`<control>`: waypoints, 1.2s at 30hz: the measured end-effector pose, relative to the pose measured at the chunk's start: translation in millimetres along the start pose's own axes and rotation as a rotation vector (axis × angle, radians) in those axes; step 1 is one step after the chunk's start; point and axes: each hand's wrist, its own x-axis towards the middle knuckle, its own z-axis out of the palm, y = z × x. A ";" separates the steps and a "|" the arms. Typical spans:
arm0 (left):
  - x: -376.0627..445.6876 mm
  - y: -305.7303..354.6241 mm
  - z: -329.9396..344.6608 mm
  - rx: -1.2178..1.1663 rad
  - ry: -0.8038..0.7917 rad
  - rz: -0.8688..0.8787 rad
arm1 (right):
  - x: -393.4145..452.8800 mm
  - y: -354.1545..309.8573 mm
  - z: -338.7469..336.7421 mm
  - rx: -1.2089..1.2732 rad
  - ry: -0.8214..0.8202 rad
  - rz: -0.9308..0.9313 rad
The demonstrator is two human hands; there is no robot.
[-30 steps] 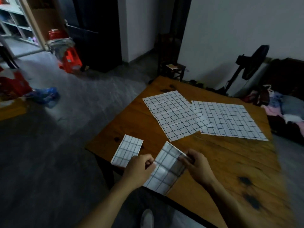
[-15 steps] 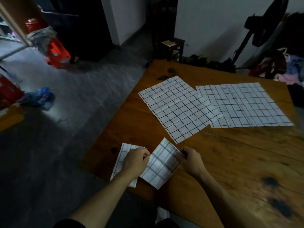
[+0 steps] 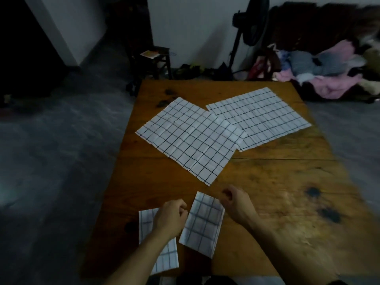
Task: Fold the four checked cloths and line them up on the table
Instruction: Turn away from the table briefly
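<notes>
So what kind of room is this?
Probably a room in someone's home: a worn brown wooden table, a black standing fan by the white wall, and a heap of pink and grey clothes.

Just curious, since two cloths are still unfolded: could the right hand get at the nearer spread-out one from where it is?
Probably yes. The right hand sits just short of the near corner of the nearer spread-out cloth, with only bare wooden table between them. Its fingers look curled and seem to hold nothing.
</notes>
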 end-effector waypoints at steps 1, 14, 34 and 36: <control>4.5 -1.0 -6.5 -0.004 -0.009 0.032 | -3.2 -4.7 -0.9 -0.007 0.020 0.011; 33.8 61.1 -41.1 0.006 -0.055 0.576 | -104.9 -29.6 -38.7 -0.118 0.311 0.203; -109.1 291.2 74.3 0.270 -0.156 1.011 | -346.1 126.9 -153.6 0.061 0.804 0.378; -129.8 315.9 93.9 0.274 -0.158 1.019 | -373.6 153.8 -167.9 0.060 0.842 0.386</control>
